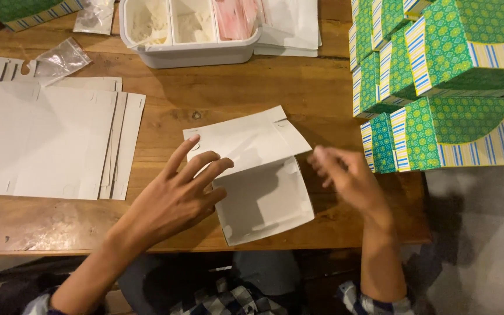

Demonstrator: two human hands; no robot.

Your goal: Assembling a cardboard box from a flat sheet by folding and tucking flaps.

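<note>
A white cardboard box blank, half folded, lies on the wooden table in front of me, one flap raised toward the back. My left hand rests with spread fingers on its left edge, fingertips touching the raised flap. My right hand hovers just right of the blank, fingers loosely curled and blurred, holding nothing that I can see.
A stack of flat white box blanks lies at the left. Folded green patterned boxes are piled at the right. A white divided tray with small items stands at the back, clear plastic bags beside it.
</note>
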